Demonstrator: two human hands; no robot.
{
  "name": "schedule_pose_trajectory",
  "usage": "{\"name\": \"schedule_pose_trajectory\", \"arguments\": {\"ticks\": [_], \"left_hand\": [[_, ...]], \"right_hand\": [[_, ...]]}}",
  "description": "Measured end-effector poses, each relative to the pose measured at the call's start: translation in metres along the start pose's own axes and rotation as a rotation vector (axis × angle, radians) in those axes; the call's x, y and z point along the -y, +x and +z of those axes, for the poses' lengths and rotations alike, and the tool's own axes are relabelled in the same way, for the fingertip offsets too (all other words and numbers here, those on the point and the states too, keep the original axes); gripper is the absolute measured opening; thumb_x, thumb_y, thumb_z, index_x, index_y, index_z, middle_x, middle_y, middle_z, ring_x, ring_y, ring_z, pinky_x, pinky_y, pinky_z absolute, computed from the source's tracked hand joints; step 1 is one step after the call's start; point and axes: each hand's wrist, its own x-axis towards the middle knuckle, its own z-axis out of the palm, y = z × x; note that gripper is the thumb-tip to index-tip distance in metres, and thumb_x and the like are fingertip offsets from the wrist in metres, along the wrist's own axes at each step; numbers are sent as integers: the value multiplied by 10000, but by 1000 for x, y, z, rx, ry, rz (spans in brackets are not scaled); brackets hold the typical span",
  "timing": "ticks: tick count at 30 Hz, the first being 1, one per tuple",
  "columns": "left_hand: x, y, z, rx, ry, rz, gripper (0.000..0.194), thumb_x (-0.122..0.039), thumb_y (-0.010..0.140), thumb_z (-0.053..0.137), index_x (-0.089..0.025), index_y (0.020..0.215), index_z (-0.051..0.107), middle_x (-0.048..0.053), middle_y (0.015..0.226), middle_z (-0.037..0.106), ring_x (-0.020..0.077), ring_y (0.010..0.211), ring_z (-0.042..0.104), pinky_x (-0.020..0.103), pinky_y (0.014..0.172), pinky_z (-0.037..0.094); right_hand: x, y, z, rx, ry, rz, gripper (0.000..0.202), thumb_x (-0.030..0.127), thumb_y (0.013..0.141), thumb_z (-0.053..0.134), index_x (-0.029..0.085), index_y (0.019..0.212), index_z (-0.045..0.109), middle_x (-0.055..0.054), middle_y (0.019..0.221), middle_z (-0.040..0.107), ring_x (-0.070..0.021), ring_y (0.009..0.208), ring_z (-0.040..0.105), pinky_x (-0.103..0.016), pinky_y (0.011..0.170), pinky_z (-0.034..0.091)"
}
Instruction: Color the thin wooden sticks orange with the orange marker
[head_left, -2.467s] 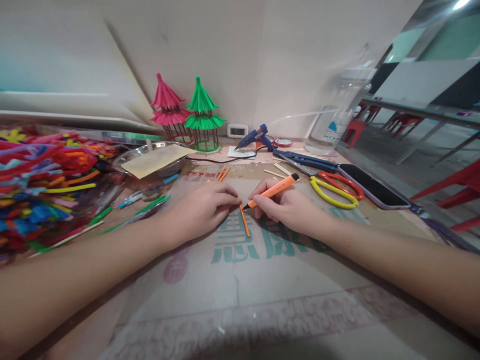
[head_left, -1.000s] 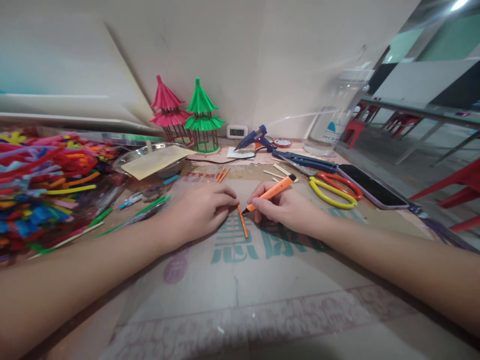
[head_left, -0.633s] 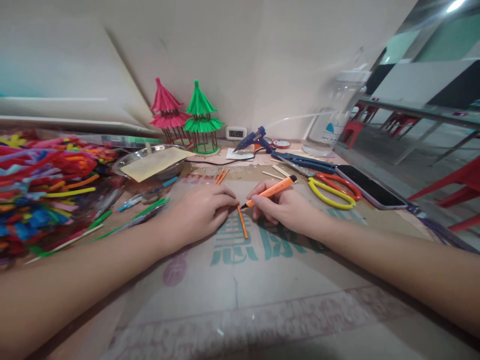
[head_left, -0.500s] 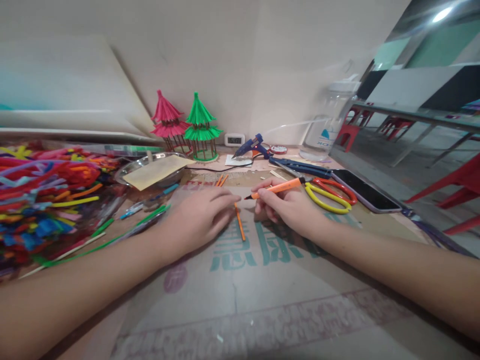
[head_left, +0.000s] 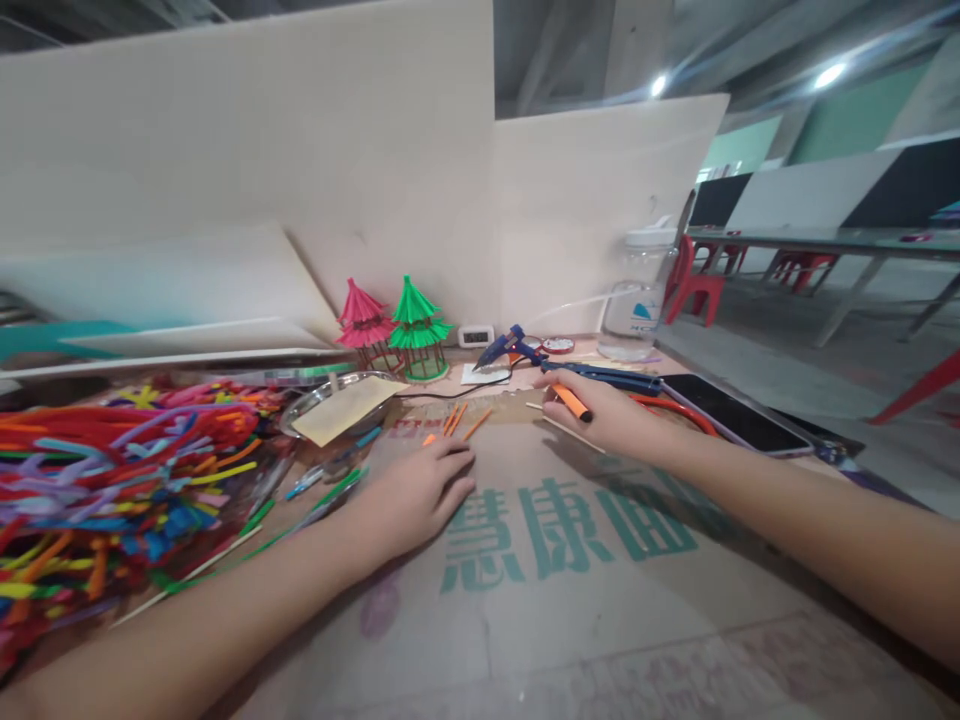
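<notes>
A tall pale board [head_left: 420,170] stands behind a crowded table [head_left: 523,380], where a sheet [head_left: 540,610] printed with large green characters spreads across the near side. A heap of fuzzy craft stems [head_left: 150,470] in red, orange, blue and purple fills the left. Two bare forearms reach in over the surface.

The left hand [head_left: 427,490] rests palm down on the sheet, its thumb and index finger slightly apart with nothing visible between them. The right hand [head_left: 581,410] keeps its grip closed around an orange marker [head_left: 572,402], black end toward the viewer.

A clear bottle [head_left: 634,315] stands at the right rear; a dark-screened phone [head_left: 735,412] lies beyond the right forearm. Two miniature towers, one with a pink roof [head_left: 366,320] and one with a green roof [head_left: 418,320], stand side by side near the board. A metal bowl [head_left: 304,400] holds up a yellow card [head_left: 349,410], and a blue glue gun [head_left: 510,348] sits by a small digital clock [head_left: 475,337]. Slim orange sticks [head_left: 453,420] lie just beyond the left fingertips; a thin pale stick [head_left: 574,435] lies just beside the right hand, contact unclear.
</notes>
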Motion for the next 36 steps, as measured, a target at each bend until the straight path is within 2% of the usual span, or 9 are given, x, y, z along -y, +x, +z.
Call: {"name": "schedule_pose_trajectory", "arguments": {"ticks": [3,8,13,17,19,21,24,28,36], "left_hand": [[13,1,3,-27,42,-9,323,-293,1030,459,-137,1201,684,143,1264,680,261,1118,679,399,964,568],[5,-2,6,-77,73,9,298,-276,1032,462,-141,1185,680,144,1250,686,286,1155,645,455,1003,532],[-15,-8,3,-142,-45,212,260,-225,1038,453,-182,1070,708,82,1026,709,213,943,654,367,861,541],[-22,-10,0,-91,-176,212,241,-190,1013,480,-181,1099,705,77,1049,697,198,955,653,336,847,543],[-21,-9,0,-77,-206,189,243,-190,1007,482,-178,1088,711,79,1053,696,202,965,653,343,862,542],[-20,-8,0,-67,-224,171,246,-188,1003,480,-175,1079,713,80,1056,697,207,974,652,353,876,539],[-19,-6,1,-57,-244,143,254,-186,999,473,-173,1089,710,88,1086,695,219,1014,644,370,914,529],[-20,-4,2,-7,-262,118,280,-218,1009,479,-204,1199,683,89,1207,675,245,1125,613,423,1001,496],[-20,-4,1,-14,-320,83,261,-238,1016,469,-196,1157,685,84,1192,658,231,1116,603,404,983,502]], "right_hand": [[-4,2,2,4,-34,23,320,331,941,537,178,1214,603,-78,917,695,-229,815,642,-338,758,468],[-3,3,-5,34,-137,30,275,309,933,534,182,1174,573,-92,970,698,-233,837,633,-324,749,440],[6,-2,-13,247,-272,52,237,298,891,599,189,1100,576,-112,1044,700,-254,887,642,-305,711,407],[15,-9,-5,357,-316,100,261,134,803,617,196,1055,586,-95,1000,707,-245,837,648,-290,631,363],[22,-14,1,359,-268,78,288,100,786,610,215,1049,586,-80,997,712,-245,863,652,-288,643,371],[31,-19,6,345,-187,5,187,138,852,569,230,1015,582,-66,987,714,-234,873,648,-292,668,389],[48,-28,10,371,-43,-89,135,139,855,570,237,947,572,-35,939,701,-202,847,637,-282,695,418],[63,-36,16,336,173,-85,120,180,880,571,227,984,533,-39,978,682,-190,863,624,-306,782,476],[50,-41,40,137,328,-101,104,201,924,542,221,1024,525,-54,1005,654,-193,899,627,-345,832,503]]}}
